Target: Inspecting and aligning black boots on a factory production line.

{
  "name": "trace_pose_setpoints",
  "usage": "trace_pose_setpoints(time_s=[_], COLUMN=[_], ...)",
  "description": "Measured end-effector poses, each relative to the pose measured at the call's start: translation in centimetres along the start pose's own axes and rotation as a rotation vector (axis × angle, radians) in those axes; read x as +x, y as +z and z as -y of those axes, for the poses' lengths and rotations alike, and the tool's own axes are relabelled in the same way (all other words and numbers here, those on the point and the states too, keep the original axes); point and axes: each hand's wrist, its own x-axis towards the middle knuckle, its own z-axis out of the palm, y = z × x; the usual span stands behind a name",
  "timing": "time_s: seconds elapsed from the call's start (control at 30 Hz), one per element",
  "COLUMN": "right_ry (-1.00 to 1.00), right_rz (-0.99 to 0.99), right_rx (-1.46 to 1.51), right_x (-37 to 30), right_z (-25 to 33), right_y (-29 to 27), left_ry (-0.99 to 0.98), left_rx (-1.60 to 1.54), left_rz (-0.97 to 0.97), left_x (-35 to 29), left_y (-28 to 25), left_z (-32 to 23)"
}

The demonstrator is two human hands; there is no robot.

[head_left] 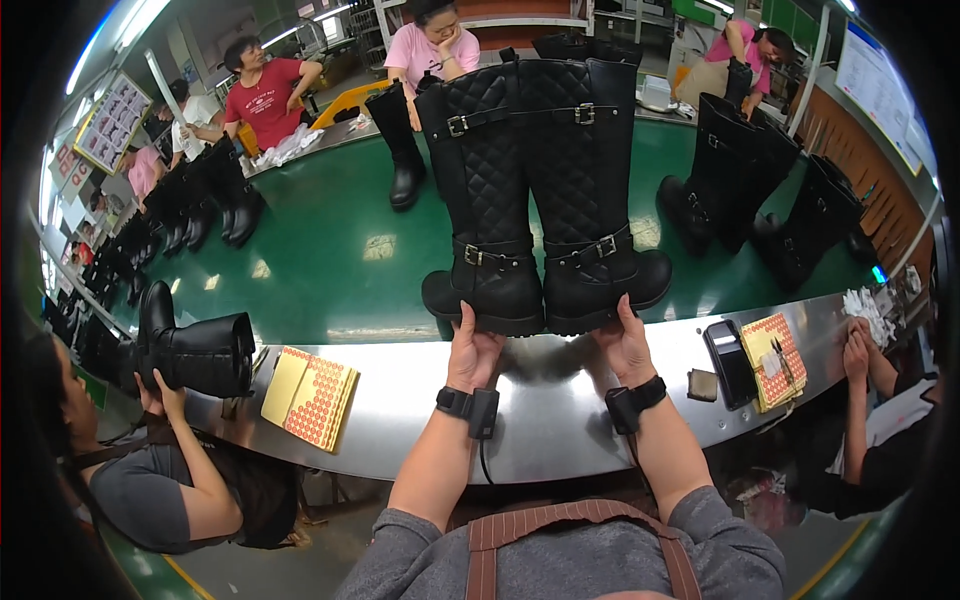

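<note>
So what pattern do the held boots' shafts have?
Black shafts with diamond-quilted panels; best seen in the head view.

Green table point(330, 240) with black boots point(712, 170)

Upper left: red cotton T-shirt point(265, 97) on a standing person, short lines of white lettering across the chest. Left of it, a tilted yellow-edged rectangular board point(113, 122) with rows of dark pictures, captions too small to read. Far left edge: pale wall sign point(66, 160) with large red characters, blurred. Upper right: white yellow-framed notice board point(880, 85), fine print, illegible. Lower left and lower right: yellow paper pads of round red stickers point(320, 395) point(775, 360), tiny pale marks inside, unreadable.
</note>
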Motion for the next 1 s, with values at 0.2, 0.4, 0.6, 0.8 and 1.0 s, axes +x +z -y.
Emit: trace_pose_setpoints(time_s=[0.2, 0.4, 0.6, 0.8, 1.0], right_ry=[-0.013, 0.004, -0.008, -0.032, -0.029], right_rz=[0.010, -0.001, 0.005, 0.004, -0.058], right_rx=[0.030, -0.007, -0.037, 0.034, -0.044], right_x=[-0.3, -0.4, -0.4, -0.3, -0.4], right_z=[-0.2, 0.0, 0.2, 0.4, 0.4], right_y=[1.0, 0.6, 0.6, 0.5, 1.3], left_ry=[0.052, 0.036, -0.010, 0.002, 0.044], left_rx=[-0.023, 0.026, 0.021, 0.060, 0.048], left_rz=[0.010, 0.055, 0.066, 0.083, 0.011], left_x=[-0.2, 0.0, 0.0, 0.2, 0.1], left_y=[0.1, -0.1, 0.0, -0.3, 0.1], left_z=[0.1, 0.1, -0.1, -0.3, -0.1])
